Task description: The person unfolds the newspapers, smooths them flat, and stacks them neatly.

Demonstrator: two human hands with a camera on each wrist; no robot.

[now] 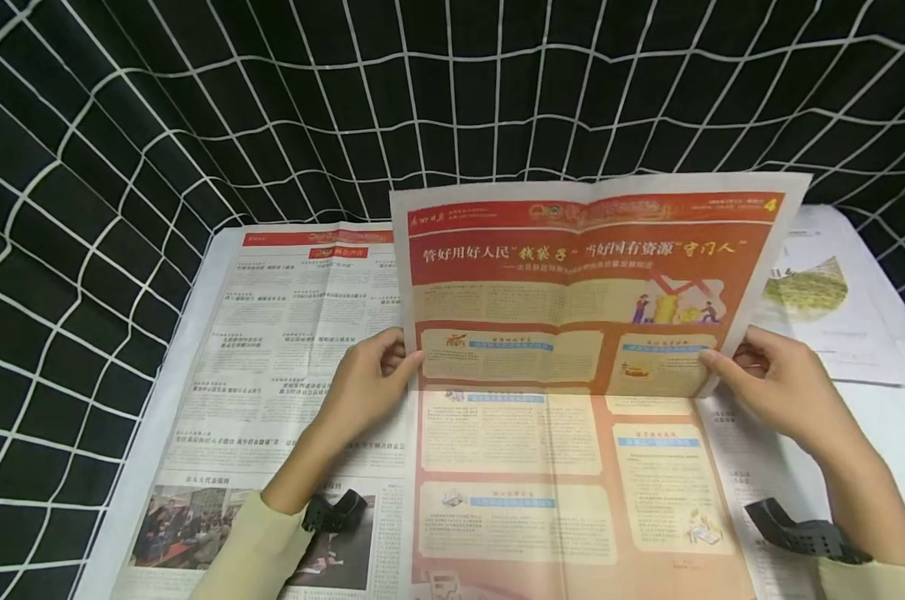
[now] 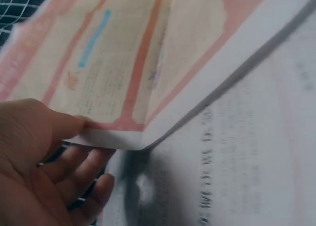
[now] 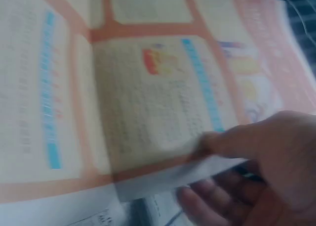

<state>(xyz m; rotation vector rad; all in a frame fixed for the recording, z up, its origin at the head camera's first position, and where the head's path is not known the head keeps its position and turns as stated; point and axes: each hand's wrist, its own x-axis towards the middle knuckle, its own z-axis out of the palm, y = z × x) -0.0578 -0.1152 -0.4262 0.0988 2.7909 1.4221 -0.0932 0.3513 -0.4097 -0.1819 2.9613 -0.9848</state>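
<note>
Red-and-orange newspaper page (image 1: 576,417), far half raised
Central, over another newspaper sheet (image 1: 295,342), it is pinched at opposite side margins by the left hand (image 1: 368,379) and right hand (image 1: 781,385), other fingers loosely curled. It should handle light, floppy, easily torn; those margins suit gripping.

On the tabletop (image 1: 902,442), a newspaper (image 1: 295,350) lies under a page (image 1: 572,358) whose far part stands between the left grip (image 1: 373,375) and right grip (image 1: 778,379); a paper sheet (image 1: 865,325) lies far right, a curtain (image 1: 512,83) behind.
</note>
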